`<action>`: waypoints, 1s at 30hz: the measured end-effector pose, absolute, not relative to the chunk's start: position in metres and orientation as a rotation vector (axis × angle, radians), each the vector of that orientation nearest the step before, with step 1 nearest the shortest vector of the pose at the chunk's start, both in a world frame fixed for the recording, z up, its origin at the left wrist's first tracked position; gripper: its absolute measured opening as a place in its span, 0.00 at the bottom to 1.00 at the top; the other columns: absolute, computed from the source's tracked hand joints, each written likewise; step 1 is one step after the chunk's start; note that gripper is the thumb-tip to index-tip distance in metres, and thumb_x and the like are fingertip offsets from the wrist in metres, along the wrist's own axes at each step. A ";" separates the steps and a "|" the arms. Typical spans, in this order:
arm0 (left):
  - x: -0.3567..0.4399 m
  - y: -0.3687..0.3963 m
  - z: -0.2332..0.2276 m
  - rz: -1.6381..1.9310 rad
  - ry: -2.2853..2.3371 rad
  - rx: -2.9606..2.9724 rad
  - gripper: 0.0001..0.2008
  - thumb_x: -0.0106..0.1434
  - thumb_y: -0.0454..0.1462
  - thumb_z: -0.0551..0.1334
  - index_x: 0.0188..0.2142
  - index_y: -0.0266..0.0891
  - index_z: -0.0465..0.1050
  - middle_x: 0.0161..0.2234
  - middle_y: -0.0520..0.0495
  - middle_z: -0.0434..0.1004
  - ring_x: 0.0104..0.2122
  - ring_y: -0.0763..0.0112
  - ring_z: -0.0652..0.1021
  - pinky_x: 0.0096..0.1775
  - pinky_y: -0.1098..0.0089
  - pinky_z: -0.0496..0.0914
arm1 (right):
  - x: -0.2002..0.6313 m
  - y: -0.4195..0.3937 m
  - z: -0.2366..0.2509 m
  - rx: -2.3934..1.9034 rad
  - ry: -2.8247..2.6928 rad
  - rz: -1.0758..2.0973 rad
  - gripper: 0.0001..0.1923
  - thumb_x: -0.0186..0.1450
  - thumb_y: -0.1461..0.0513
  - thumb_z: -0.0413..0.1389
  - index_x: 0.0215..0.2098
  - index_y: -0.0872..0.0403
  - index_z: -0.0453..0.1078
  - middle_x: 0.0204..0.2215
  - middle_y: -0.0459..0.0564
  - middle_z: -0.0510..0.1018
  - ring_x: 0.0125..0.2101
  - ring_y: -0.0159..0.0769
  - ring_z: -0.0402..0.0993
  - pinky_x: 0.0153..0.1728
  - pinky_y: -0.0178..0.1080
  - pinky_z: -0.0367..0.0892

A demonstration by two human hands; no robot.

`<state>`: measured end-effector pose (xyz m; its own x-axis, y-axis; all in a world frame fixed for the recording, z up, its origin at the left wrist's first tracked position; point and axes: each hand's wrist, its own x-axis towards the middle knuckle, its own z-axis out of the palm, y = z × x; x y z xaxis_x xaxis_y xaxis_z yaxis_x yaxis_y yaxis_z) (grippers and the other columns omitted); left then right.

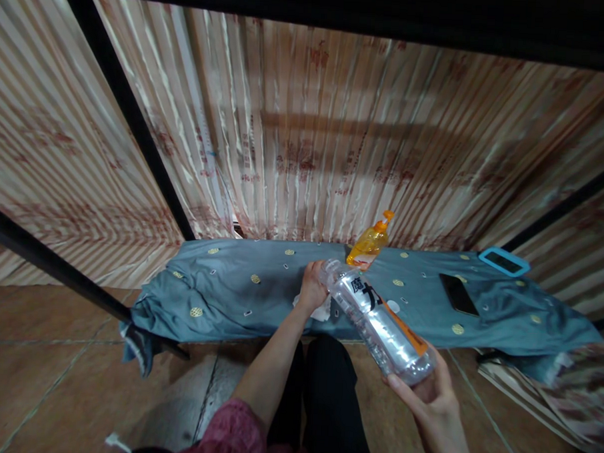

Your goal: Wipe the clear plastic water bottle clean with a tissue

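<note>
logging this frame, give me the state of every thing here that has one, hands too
clear bottle: held tilted, neck end at the left hand, base in the right hand, looks empty
left hand: closed around the bottle's neck end, over a white tissue
right hand: cupping the bottle's base
orange bottle: leaning, cap on, partly filled
phone: lying flat, screen dark
blue-framed device: lying flat
blue cloth: spread out, wrinkled
</note>
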<state>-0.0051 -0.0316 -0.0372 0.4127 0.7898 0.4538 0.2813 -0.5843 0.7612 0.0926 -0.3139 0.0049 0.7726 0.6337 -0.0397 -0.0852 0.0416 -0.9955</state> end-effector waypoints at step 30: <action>-0.003 -0.032 -0.042 1.121 0.955 2.040 0.15 0.68 0.38 0.66 0.54 0.41 0.76 0.52 0.40 0.81 0.54 0.56 0.80 0.60 0.55 0.75 | 0.099 -0.320 0.001 -1.428 -0.511 0.613 0.54 0.46 0.56 0.82 0.65 0.48 0.64 0.60 0.57 0.79 0.58 0.52 0.79 0.58 0.49 0.75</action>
<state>-0.0032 -0.0321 -0.0417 0.3799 0.8181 0.4318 0.2960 -0.5498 0.7811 0.0986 -0.3196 0.0013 0.7462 0.6647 -0.0366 -0.0836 0.0389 -0.9957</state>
